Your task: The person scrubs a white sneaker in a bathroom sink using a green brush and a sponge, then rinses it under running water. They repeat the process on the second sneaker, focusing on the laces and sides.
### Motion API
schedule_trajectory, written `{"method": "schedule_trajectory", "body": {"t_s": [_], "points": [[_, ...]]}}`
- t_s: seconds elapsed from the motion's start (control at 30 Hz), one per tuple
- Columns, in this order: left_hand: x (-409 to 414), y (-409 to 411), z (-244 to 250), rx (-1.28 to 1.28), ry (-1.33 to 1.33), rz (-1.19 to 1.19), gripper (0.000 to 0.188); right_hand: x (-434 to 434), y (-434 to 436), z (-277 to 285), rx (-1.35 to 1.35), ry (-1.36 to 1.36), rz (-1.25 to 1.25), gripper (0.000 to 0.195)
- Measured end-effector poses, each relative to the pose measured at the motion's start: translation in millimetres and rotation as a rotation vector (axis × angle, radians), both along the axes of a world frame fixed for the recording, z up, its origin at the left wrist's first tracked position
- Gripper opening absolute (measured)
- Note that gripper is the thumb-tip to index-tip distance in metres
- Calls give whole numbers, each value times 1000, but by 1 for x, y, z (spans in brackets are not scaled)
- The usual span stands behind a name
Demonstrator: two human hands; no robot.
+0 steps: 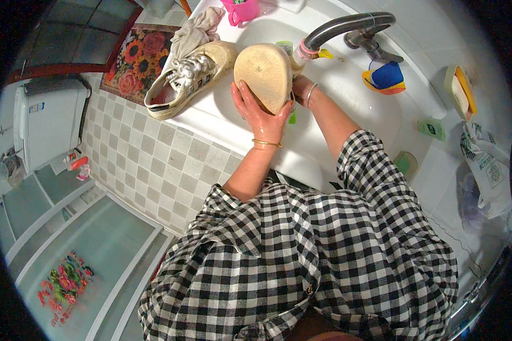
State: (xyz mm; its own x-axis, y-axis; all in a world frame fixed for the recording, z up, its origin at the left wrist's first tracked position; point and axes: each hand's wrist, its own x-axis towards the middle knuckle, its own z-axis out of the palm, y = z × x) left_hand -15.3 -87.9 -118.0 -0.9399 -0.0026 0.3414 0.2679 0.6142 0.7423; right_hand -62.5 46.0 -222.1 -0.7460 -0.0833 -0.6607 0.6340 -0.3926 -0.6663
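Observation:
Over the white washbasin [354, 111], my left hand [262, 117] grips a shoe [262, 72] whose pale sole faces the camera. The hand looks wet, its fingers spread along the sole's edge. My right hand [303, 89] is behind the shoe's right side, close under the tap's spout [301, 55]; its fingers are hidden, so its hold cannot be told. A second shoe, a white lace-up sneaker [192, 79] with dark marks, lies on the basin's left rim. A crumpled light cloth [198, 32] touches its upper side. Something bright green [292, 117] shows below the held shoe.
The curved dark faucet hose [350, 25] arches above the basin. A pink plastic cup [241, 10] stands at the back rim. A blue and orange item [385, 79] sits at the basin's right side, near a brush or sponge in a holder [463, 91] and a plastic bag [488, 170].

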Motion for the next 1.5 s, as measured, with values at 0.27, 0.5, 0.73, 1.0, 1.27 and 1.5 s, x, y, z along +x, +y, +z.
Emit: {"method": "schedule_trajectory", "body": {"t_s": [0.27, 0.5, 0.73, 1.0, 1.27, 1.5], "points": [[0, -6, -4, 73, -67, 30, 102, 3, 6, -1, 91, 47, 121, 15], [-11, -11, -16, 1079, -570, -176, 73, 19, 32, -15, 72, 87, 139, 15], [-9, -1, -67, 1579, -1248, 31, 39, 53, 44, 59, 109, 137, 91, 28], [-6, 20, -40, -301, -277, -574, 76, 74, 56, 56, 685, 153, 246, 39], [-15, 23, -46, -538, -383, -647, 37, 88, 80, 76, 797, 77, 33, 37], [-13, 16, -59, -493, -366, -634, 37, 50, 157, 127, 521, 437, -939, 47]]}}
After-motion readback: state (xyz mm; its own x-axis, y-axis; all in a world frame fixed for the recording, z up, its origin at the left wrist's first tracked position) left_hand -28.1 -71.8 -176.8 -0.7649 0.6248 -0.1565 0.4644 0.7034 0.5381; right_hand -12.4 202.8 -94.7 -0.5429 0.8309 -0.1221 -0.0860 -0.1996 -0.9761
